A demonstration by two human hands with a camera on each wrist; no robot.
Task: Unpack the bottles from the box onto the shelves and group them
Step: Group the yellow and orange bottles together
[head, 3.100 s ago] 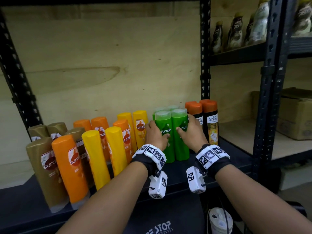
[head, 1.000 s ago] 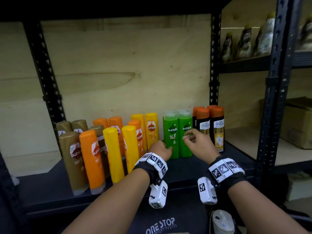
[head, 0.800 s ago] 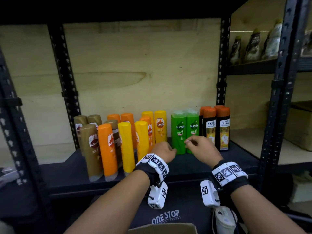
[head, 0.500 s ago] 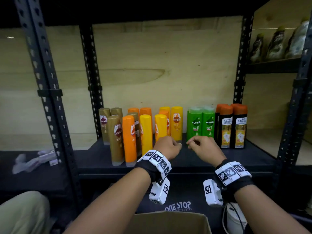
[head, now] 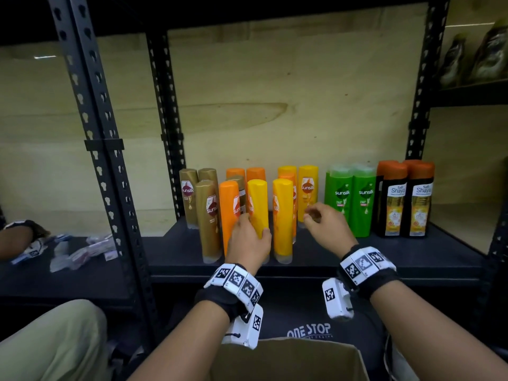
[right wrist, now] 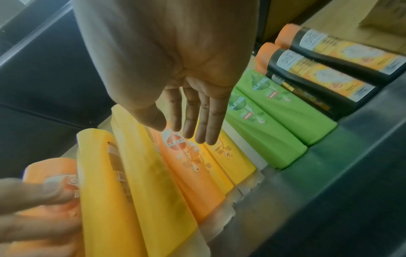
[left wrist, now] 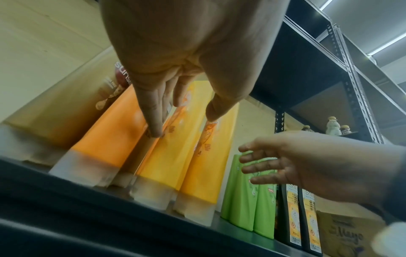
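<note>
Contact with the green bottles [head: 350,199] toward the right end of the shelf [head: 357,257] has ended; your left hand [head: 248,243], fingers [left wrist: 153,121] straight, now straddles the front-edge yellow bottle [head: 258,204] and your right hand [head: 327,226] hovers released, so yellow-orange regrouping appears next.

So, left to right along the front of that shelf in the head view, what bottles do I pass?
Brown bottle, orange bottle, yellow bottle, second yellow bottle, green bottles, black orange-capped bottles.
</note>
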